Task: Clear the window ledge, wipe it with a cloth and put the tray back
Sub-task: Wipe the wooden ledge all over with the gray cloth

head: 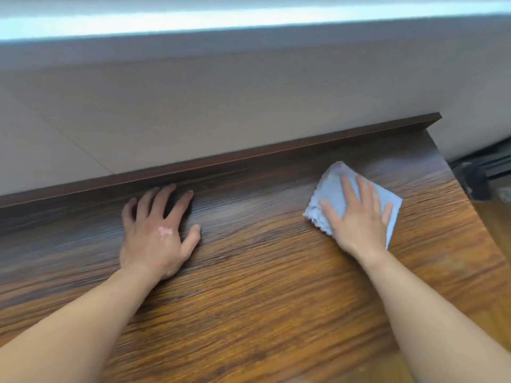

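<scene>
Closest to my lens are the two bare forearms, the left forearm coming in from the bottom left corner and the right forearm from the bottom right, both reaching forward over the wood-grain ledge. On my feed the left hand lies palm down on the bare wood near the middle, fingers spread and only slightly bent, thumb out to the side, with nothing in its hold; its fingertips sit close to the raised back lip that runs along the far edge of the ledge. The right hand is laid flat on a pale blue cloth, fingers straight and fanned, pressing it onto the surface rather than gripping it. The cloth lies on the ledge toward its right end, folded to a rough square, its scalloped edge showing to the left of the hand and one corner poking out beyond the fingertips. The two hands are well apart. Behind the lip I see a plain grey-beige wall panel, and above it a bright, washed-out window strip. Past the right end of the ledge there is a dark track, too blurred for me to make out.
</scene>
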The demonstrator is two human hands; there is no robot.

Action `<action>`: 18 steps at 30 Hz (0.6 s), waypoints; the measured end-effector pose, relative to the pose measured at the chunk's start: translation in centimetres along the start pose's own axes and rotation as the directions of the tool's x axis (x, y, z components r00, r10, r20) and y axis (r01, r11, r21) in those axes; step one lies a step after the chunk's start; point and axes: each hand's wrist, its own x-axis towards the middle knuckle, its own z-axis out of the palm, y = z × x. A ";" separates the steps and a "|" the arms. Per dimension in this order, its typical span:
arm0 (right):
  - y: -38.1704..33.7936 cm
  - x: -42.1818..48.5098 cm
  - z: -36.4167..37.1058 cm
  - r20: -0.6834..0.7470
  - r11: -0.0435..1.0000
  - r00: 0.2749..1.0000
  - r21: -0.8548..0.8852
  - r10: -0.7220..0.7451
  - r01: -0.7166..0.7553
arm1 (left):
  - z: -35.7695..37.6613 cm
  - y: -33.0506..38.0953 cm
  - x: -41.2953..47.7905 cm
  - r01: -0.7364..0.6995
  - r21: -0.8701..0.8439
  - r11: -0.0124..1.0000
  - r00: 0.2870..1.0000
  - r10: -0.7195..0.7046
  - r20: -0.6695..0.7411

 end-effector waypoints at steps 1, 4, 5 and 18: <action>0.0 1.1 -0.4 -0.001 0.996 0.996 0.030 0.085 -0.085 | 0.0 0.1 0.0 0.004 0.002 1.000 1.000 -0.004 -0.002; -2.5 0.3 -0.1 0.015 0.980 0.981 0.052 0.193 -0.193 | 0.1 0.1 -0.1 0.002 0.012 1.000 1.000 -0.002 0.002; -3.9 -1.1 0.2 0.020 0.983 0.984 0.048 0.178 -0.179 | 0.1 0.0 -0.2 0.000 0.011 1.000 1.000 0.000 0.000; -7.8 -20.1 4.3 0.015 0.821 0.821 0.036 -0.570 0.569 | 0.5 0.2 -0.3 -0.005 -0.010 1.000 0.999 0.005 -0.051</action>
